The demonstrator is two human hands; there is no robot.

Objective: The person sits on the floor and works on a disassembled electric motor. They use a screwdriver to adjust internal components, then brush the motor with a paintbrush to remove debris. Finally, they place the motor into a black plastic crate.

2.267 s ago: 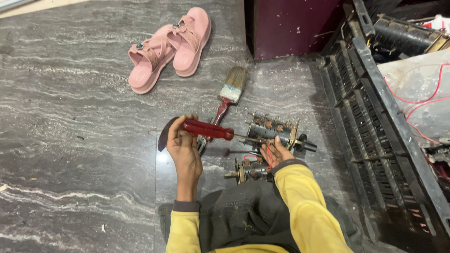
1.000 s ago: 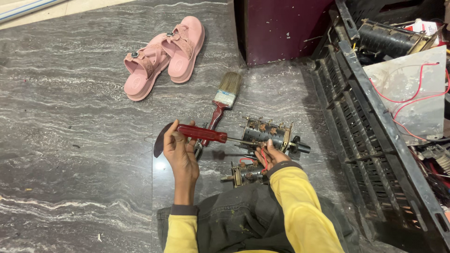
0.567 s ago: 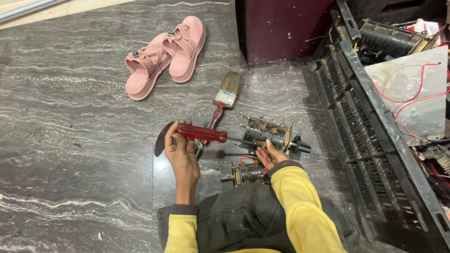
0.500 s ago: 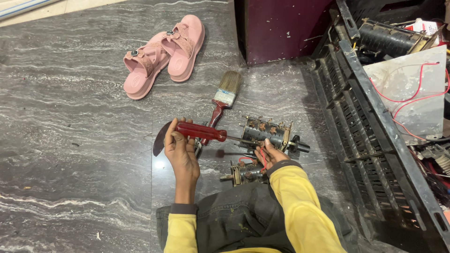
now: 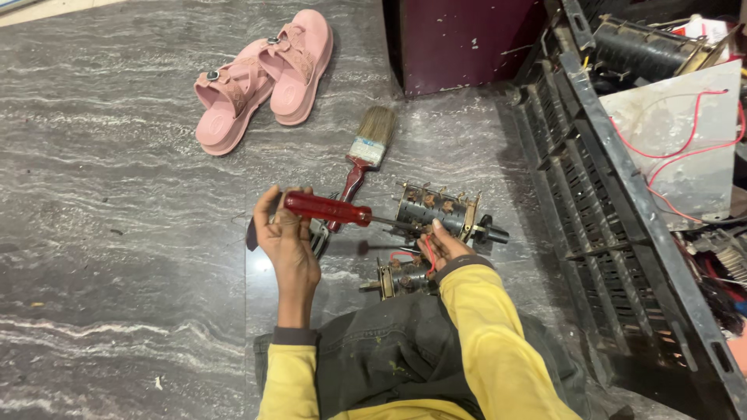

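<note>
While left hand (image 5: 286, 237) grips screwdriver (image 5: 327, 209), bare floor (image 5: 117, 272) lies leftward.

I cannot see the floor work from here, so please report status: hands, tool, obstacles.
Left hand grips red-handled screwdriver, tip at rotary switch. Right hand steadies it. Paintbrush lies beside.

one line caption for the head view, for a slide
Left hand drives a red-handled screwdriver into a rotary switch assembly steadied by the right hand.

A floor-level repair workshop: dismantled metal chassis (image 5: 622, 202), loose wires (image 5: 685, 148), paintbrush (image 5: 364, 159).
</note>
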